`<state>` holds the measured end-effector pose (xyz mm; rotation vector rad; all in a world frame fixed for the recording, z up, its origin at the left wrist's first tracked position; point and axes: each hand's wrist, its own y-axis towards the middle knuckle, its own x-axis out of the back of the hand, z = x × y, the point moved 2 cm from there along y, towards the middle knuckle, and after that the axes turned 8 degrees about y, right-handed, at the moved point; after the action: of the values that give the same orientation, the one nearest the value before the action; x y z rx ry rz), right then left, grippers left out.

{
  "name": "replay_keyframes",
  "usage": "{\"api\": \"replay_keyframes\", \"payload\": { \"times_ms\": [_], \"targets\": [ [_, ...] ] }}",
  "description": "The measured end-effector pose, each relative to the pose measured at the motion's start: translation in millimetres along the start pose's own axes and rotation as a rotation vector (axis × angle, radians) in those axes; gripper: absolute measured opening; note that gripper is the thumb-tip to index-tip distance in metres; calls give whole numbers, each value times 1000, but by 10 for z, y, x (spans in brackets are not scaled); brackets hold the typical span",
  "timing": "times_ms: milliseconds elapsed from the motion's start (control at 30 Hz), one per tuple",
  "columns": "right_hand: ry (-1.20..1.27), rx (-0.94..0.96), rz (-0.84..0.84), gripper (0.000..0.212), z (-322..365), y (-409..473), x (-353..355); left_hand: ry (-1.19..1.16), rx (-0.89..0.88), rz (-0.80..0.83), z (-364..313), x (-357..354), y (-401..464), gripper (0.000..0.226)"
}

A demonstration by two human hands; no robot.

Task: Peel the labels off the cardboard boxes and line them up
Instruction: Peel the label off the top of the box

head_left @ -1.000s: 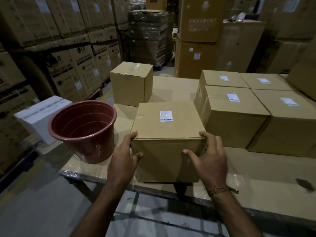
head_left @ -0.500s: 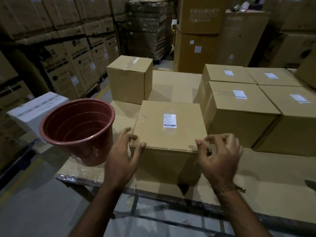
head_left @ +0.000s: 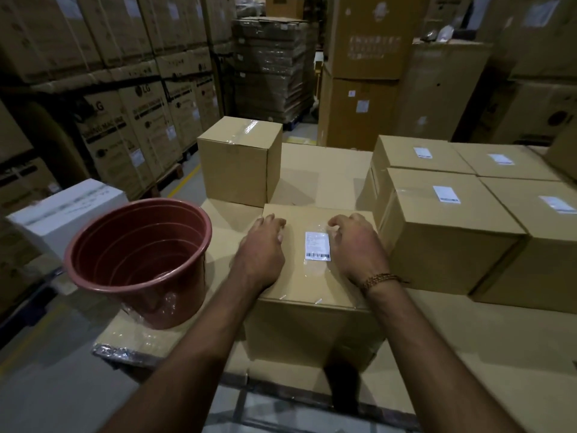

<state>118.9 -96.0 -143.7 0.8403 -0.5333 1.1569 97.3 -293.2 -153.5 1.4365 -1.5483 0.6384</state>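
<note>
A cardboard box [head_left: 307, 326] stands at the near edge of the cardboard-covered table [head_left: 487, 354]. On its top sits a white barcode label [head_left: 317, 246] under clear film. My left hand [head_left: 262, 245] rests flat on the box top, left of the label. My right hand [head_left: 352, 248] lies on the top to the label's right, fingers bent, fingertips touching the cardboard by the label's upper right corner. Neither hand holds anything. To the right, several more boxes carry white labels, the nearest label [head_left: 446, 194] on a box [head_left: 449, 245] beside my right wrist.
A red-brown plastic pot [head_left: 140, 260] stands at the table's left corner. A taped box with no label showing [head_left: 240, 160] sits behind the near box. A white box [head_left: 65, 210] lies left of the table. Tall stacks of cartons [head_left: 131, 126] ring the area.
Both hands left the front edge and sides of the box and moved forward onto its top, one on each side of the label. The camera has moved closer.
</note>
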Motion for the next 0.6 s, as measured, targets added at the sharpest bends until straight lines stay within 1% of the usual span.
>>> {"api": "replay_keyframes", "payload": {
  "times_ms": [233,333,533,600],
  "targets": [
    [-143,-6,-28,28,-43,21,-80,-31,23,23,93,-76,0,40],
    [-143,-11,-38,31,-42,8,-91,-49,33,25,90,-81,4,40],
    [-56,-22,-69,34,-84,26,-103,-54,33,21,74,-80,-1,41],
    [-84,-23,-44,40,-82,40,-96,-53,32,24,76,-83,5,41]
  ]
}}
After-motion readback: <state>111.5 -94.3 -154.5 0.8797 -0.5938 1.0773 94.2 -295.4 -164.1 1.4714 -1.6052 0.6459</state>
